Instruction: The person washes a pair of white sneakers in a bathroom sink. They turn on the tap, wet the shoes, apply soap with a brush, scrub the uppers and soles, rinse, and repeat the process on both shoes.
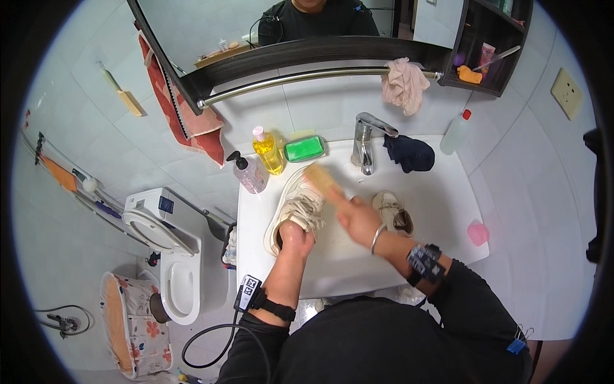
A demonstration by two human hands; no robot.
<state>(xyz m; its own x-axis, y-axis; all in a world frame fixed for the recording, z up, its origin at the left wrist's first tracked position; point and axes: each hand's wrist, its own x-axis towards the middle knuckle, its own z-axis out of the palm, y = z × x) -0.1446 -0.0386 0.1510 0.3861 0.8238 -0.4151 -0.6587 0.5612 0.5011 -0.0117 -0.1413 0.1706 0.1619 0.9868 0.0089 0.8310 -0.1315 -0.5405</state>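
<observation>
My left hand [296,240] reaches into the opening of a cream lace-up sneaker [297,199], its fingers hidden inside. The shoe lies over the left part of the white washbasin [336,273], toe pointing away from me. In my right hand [357,218] is a scrubbing brush [322,180] with a wooden-coloured body, blurred, its head at the sneaker's toe. A second cream sneaker [393,211] rests in the basin, right of my right hand. Behind it stands a chrome faucet [364,144].
A green soap bar [304,149] in a dish, a yellow liquid bottle [268,152] and a pump bottle [247,174] line the back left rim. A dark cloth [411,153], a clear red-capped bottle [454,132] and a pink item [478,234] sit rightward. A towel bar [297,80] crosses above.
</observation>
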